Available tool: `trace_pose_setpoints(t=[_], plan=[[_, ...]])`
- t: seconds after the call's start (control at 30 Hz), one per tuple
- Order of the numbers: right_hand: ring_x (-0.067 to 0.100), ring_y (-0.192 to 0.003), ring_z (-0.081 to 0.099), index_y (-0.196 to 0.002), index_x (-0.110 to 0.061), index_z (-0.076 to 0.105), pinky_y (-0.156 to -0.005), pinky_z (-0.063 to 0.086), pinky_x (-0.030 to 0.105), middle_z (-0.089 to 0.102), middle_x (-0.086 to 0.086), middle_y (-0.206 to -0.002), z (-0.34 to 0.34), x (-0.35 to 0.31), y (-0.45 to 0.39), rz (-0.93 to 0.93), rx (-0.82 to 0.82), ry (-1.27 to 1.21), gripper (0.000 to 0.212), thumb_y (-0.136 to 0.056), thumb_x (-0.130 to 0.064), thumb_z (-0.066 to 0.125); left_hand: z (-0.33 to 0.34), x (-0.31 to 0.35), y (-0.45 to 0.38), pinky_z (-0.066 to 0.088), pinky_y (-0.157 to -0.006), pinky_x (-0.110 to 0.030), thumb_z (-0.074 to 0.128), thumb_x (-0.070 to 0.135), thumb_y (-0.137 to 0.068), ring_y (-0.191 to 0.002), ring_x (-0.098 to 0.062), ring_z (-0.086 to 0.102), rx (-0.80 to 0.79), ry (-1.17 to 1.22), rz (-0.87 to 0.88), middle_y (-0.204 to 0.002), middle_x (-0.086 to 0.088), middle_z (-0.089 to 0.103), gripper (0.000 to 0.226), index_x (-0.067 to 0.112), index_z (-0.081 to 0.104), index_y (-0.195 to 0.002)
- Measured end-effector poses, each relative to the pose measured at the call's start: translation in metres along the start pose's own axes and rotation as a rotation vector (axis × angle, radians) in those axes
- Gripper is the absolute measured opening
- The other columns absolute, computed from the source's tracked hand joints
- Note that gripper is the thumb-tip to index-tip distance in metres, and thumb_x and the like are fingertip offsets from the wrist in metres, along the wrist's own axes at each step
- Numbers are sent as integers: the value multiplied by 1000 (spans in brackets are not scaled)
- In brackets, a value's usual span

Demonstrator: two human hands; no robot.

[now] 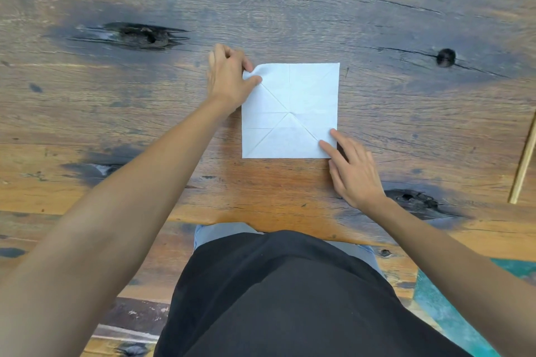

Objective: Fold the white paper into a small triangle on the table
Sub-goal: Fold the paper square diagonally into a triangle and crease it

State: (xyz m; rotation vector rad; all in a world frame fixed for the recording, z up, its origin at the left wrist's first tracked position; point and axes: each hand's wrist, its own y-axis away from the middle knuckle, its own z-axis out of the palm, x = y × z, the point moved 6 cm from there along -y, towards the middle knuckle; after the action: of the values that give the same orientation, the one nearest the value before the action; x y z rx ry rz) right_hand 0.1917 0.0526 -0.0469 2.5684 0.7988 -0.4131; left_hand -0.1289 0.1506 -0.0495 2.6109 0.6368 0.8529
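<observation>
Near the centre of the frame the creased square white paper (291,111) lies on the wooden counter (319,9), its upper left corner lifted and pinched between thumb and fingers of the left hand (229,78), while the right hand (352,171), fingers loosely spread, presses two fingertips (324,145) on the lower right corner.

Matt, creased white paper (301,90) on a rough, knotted wooden table (290,9)
</observation>
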Motion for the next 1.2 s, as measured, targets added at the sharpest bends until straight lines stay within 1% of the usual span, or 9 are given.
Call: trace_pose_setpoints(t=[0.07,0.13,0.23,0.37,0.5,0.7,0.9,1.0,1.2], plan=[[39,-140,46,-148,-16,53,-101,43,50,39,13,-163,0,0,0,5,-7,-2,45,-105,-21,41,1,4,1,43,-105,-36,73,27,-85,-123,-24,42,-14,-2,-1,-117,-3,46,20,14,66,-100],[39,-141,45,-149,-16,53,-101,43,50,39,13,-164,0,0,-1,10,-16,-3,45,-105,-20,43,0,10,2,42,-102,-35,68,23,-87,-120,-25,49,-37,-11,6,-117,-4,58,14,17,64,-98],[40,-141,45,-149,-16,52,-101,44,51,38,13,-164,-2,0,-1,28,-29,-8,45,-105,-17,47,-2,15,8,50,-91,-38,66,16,-86,-103,-29,63,-42,62,-17,-105,-3,70,24,14,60,-109],[40,-141,45,-150,-16,52,-103,44,51,38,12,-165,-5,-4,0,50,-46,-11,44,-106,-19,46,-4,20,24,55,-83,-37,68,10,-84,-81,-22,64,-34,211,-22,-82,9,60,39,10,57,-122],[37,-146,40,-151,-17,51,-110,42,53,35,9,-167,-6,-8,1,88,-69,-45,45,-108,-25,41,-2,29,45,56,-84,-35,66,5,-84,-73,-16,58,-35,228,9,-94,0,68,31,10,66,-114],[31,-151,33,-154,-21,46,-111,41,51,29,3,-170,-2,-9,2,122,-83,-55,45,-109,-26,42,10,56,83,51,-77,-24,64,3,-83,-72,-13,60,-19,247,91,-92,6,66,25,12,71,-105],[28,-156,26,-158,-24,40,-117,34,51,22,0,-172,0,-6,4,120,-105,-99,49,-110,-31,42,38,83,114,57,-81,-31,64,2,-85,-74,-16,66,-36,231,178,-99,-2,74,26,10,74,-107],[25,-159,21,-162,-24,34,-125,25,49,18,1,-173,-1,-5,9,111,-94,-198,53,-111,-34,44,55,90,123,58,-83,-38,63,1,-86,-81,-23,71,-64,202,195,-104,-8,74,27,8,74,-110],[25,-159,20,-162,-23,33,-127,24,47,15,5,-174,-3,2,28,153,-52,-273,54,-110,-31,45,86,104,135,55,-92,-40,62,9,-90,-110,-24,66,-113,12,245,-118,-3,72,36,14,70,-124]])
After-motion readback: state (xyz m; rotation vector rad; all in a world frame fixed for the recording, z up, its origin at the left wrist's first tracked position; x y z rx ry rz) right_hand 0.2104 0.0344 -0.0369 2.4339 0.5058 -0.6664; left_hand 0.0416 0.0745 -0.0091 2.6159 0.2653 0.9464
